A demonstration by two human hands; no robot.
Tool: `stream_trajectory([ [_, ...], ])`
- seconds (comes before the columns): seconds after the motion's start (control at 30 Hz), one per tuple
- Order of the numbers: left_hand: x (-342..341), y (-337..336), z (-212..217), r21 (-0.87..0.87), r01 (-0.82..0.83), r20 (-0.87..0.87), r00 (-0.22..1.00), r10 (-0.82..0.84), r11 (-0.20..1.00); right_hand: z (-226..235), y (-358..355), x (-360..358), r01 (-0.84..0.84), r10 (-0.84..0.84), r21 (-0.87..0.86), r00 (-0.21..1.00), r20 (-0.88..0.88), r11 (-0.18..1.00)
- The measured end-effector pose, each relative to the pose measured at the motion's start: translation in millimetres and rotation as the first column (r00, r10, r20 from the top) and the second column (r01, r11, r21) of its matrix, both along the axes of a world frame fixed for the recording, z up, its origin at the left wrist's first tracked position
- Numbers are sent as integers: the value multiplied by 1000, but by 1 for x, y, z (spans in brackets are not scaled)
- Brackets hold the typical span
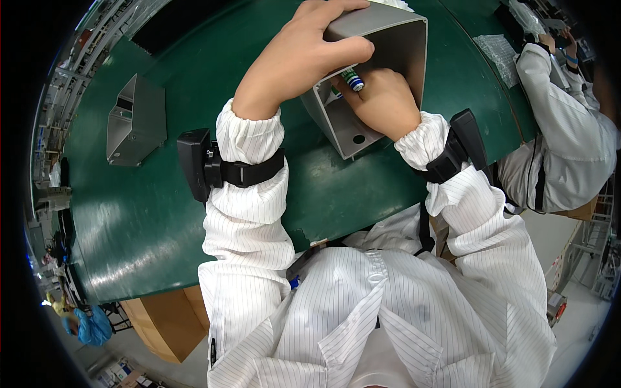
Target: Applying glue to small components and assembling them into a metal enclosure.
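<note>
A grey open-ended box-shaped housing (409, 55) stands tilted on the green table in front of me, its open side facing me. My left hand (301, 55) grips it from the upper left, with the thumb over the rim of its top wall. My right hand (388, 103) reaches into the opening, its fingers closed round a marker pen (352, 79) with a green, white and blue barrel. The pen's tip and part of my right fingers are hidden inside. Near the lower wall's front edge is a round hole (358, 139).
A second grey housing (145, 123) stands on the green table (162, 226) to the left. At the right, another person (563, 129) in a white striped coat works beside bubble wrap (497, 55). A cardboard box (158, 323) sits below the table's front edge.
</note>
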State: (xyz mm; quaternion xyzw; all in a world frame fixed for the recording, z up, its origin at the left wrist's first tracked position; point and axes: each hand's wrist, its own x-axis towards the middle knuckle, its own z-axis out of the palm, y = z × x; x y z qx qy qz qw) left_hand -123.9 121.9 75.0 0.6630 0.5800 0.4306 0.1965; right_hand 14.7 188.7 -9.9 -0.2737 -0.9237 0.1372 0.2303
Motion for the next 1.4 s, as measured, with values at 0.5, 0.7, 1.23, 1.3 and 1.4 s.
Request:
stream_trajectory([
  [0.5, 1, 0, 1, -8, -22, -22, 1000, 21, 1000, 2, -2, 3, 58, -57, 89, 998, -19, 994],
  [0.7, 3, -2, 5, -11, -26, 9, 1000, 26, 1000, 4, -4, 4, 63, -65, 104, 998, 8, 993],
  [1.23, 0, -2, 2, 6, -32, -26, 999, 32, 999, 4, -7, 5, 74, -64, 138, 995, -77, 988],
  [1.3, 0, -1, 1, -25, -43, -10, 999, 42, 999, 5, -7, 5, 78, -68, 137, 995, -77, 988],
  [1.4, -1, 1, -1, 12, -39, -39, 998, 40, 999, 5, -6, 5, 88, -76, 177, 994, -74, 980],
])
